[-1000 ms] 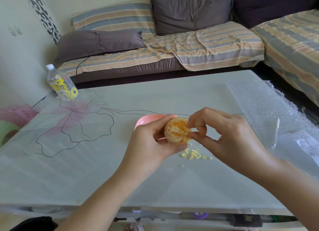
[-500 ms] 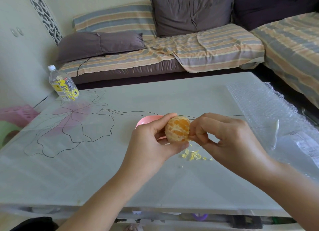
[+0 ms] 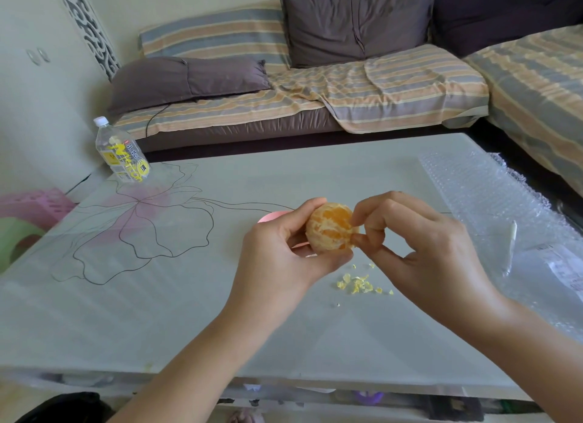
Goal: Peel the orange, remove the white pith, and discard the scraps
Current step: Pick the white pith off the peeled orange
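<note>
Left hand (image 3: 280,255) grips the peeled orange (image 3: 331,227) above the surface (image 3: 189,296). It's round, with no clear long axis, flesh facing the camera. Right hand (image 3: 419,242) pinches its right flank. Pith scraps (image 3: 359,285) lie just below it, open surface to its left, bubble wrap (image 3: 504,208) right.

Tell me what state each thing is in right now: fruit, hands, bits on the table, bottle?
Orange: peeled, some white pith left, held above the table.
Left hand: grips the orange.
Right hand: pinches the orange's side.
Scraps: small loose pile on the table.
Bottle: capped, standing.
Pink bowl: mostly hidden behind the left hand.
Bubble wrap: spread flat.
</note>
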`<act>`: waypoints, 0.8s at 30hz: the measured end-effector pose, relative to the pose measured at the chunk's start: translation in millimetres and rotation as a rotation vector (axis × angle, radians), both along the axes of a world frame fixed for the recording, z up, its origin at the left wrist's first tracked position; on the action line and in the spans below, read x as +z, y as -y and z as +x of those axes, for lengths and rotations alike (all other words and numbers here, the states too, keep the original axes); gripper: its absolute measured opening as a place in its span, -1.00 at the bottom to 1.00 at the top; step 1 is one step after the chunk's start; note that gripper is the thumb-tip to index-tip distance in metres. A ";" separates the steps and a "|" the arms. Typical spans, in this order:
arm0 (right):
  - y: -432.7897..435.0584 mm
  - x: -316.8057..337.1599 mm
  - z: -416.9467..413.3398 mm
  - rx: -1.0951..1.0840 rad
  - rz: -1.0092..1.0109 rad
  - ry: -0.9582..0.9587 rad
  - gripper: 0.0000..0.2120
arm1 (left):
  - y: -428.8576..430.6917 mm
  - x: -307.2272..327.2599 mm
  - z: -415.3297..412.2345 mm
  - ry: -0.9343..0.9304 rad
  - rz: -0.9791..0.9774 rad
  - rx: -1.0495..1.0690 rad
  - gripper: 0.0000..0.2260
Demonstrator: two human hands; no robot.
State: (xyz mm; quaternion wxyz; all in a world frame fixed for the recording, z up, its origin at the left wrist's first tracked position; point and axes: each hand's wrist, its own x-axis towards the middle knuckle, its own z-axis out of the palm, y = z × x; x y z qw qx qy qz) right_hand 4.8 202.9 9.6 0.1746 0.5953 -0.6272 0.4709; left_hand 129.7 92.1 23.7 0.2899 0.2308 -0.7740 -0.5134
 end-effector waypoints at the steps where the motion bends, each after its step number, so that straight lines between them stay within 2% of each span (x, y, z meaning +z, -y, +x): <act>1: 0.1 0.3 -0.7 0.007 0.017 -0.002 -0.70 | 0.4 -0.6 0.1 0.009 -0.005 0.003 -0.48; 16: -4.0 -0.5 -9.3 0.062 0.084 -0.083 -0.78 | -3.1 -1.9 1.3 -0.001 -0.007 -0.012 -0.47; 20: -5.8 -1.5 -7.2 0.040 0.049 -0.011 -0.73 | -2.1 0.2 -0.5 -0.022 0.078 -0.053 -0.54; 24: -7.1 0.6 -4.7 0.001 0.015 0.027 -0.89 | -2.2 2.8 -1.3 -0.078 0.199 -0.122 -0.64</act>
